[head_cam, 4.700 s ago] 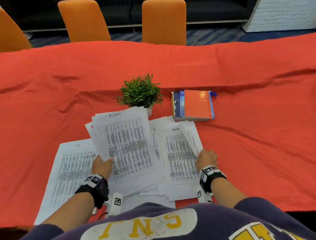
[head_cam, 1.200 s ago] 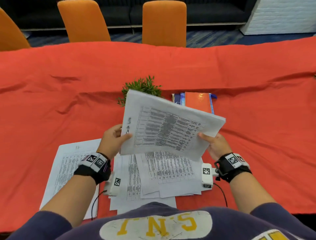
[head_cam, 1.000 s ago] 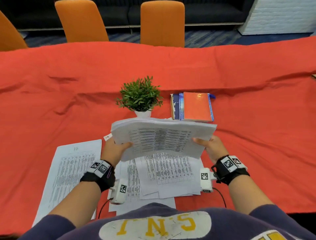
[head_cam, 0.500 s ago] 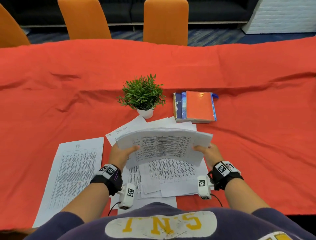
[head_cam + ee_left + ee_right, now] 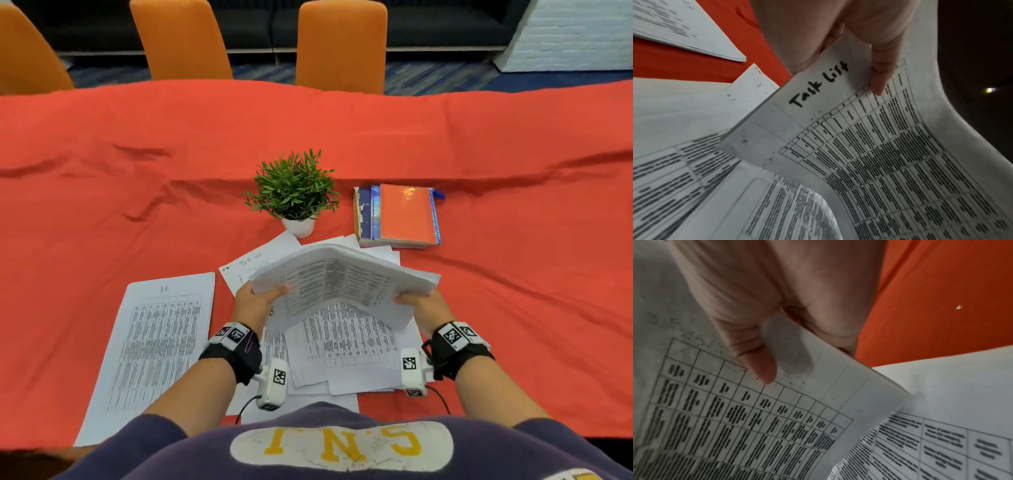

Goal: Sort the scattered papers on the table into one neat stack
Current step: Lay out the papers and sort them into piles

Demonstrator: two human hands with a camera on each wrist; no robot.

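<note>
A thick bundle of printed table sheets (image 5: 346, 277) arches above the table, held at both short ends. My left hand (image 5: 260, 298) pinches its left edge, thumb on top, and in the left wrist view my left hand (image 5: 855, 48) grips a sheet marked "Task list" (image 5: 818, 91). My right hand (image 5: 416, 303) pinches the right edge, and in the right wrist view its thumb (image 5: 758, 366) presses the top sheet (image 5: 756, 426). Loose overlapping sheets (image 5: 342, 353) lie beneath the bundle. A separate stack (image 5: 154, 349) lies to the left on the red cloth.
A small potted plant (image 5: 294, 192) stands just behind the papers, with stacked books (image 5: 397, 216) to its right. A "Task list" sheet (image 5: 260, 260) pokes out near the plant. Orange chairs (image 5: 339, 44) line the far side of the red-clothed table (image 5: 513, 240).
Both hands have lowered the bundle from a raised, tilted hold to just above the loose sheets. It now bows upward in the middle. The left stack has not moved.
</note>
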